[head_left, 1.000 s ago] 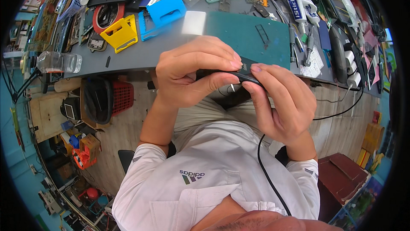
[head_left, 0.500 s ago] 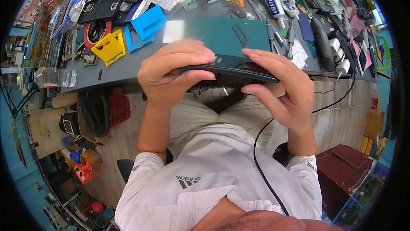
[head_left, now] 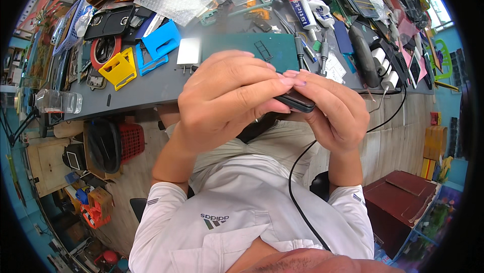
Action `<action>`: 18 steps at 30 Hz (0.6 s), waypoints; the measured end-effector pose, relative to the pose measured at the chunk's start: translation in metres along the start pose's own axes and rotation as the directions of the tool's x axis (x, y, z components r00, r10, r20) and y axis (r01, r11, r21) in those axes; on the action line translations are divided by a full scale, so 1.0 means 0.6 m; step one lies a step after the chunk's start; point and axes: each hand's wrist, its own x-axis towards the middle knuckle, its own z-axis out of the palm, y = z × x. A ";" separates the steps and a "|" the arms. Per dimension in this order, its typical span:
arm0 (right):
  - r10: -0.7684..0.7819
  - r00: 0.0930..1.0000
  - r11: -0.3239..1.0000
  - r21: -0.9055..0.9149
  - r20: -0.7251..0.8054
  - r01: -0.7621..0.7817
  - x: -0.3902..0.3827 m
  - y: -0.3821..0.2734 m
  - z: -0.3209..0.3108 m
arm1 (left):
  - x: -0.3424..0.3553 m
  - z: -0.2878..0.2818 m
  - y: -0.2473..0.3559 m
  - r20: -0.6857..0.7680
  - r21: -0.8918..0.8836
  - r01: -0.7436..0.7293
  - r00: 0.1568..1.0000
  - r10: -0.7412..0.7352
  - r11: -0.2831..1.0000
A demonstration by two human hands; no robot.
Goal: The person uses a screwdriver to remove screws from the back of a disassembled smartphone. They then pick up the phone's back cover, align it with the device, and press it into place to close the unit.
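Above the near edge of the desk I hold a dark, thin smartphone (head_left: 298, 103) in both hands, one end tipped toward me. My left hand (head_left: 224, 96) is closed around its left part and covers most of it. My right hand (head_left: 337, 109) grips the other end, thumb below and fingers on top. The fingertips of both hands meet over the phone's upper side. Just beyond them lies a green mat (head_left: 227, 43) with a small black frame (head_left: 263, 51) on it. A white plug-in charger (head_left: 189, 51) stands at the mat's left edge.
Yellow (head_left: 119, 69) and blue (head_left: 162, 40) phone stands sit on the left of the desk. Screwdrivers (head_left: 324, 53), a glue tube (head_left: 299, 8) and white plugs (head_left: 385, 66) crowd the right. A black cable (head_left: 297, 167) runs past my right arm.
The phone has turned from lying sideways to pointing its end toward me. My left hand has slid right and over it, and my fingertips have come together. The view has shifted slightly.
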 end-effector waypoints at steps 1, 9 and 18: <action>0.008 1.000 1.000 0.025 0.008 -0.008 0.000 0.002 0.000 | -0.004 0.001 0.004 -0.011 0.001 0.011 1.000 -0.011 1.000; 0.006 0.998 0.999 0.036 0.065 -0.008 0.009 -0.006 -0.008 | -0.011 -0.001 0.009 -0.035 0.001 0.029 0.999 -0.029 1.000; 0.019 0.996 0.997 0.070 0.085 -0.025 0.019 -0.020 -0.007 | -0.028 -0.007 0.011 -0.062 -0.034 0.075 0.995 -0.077 0.997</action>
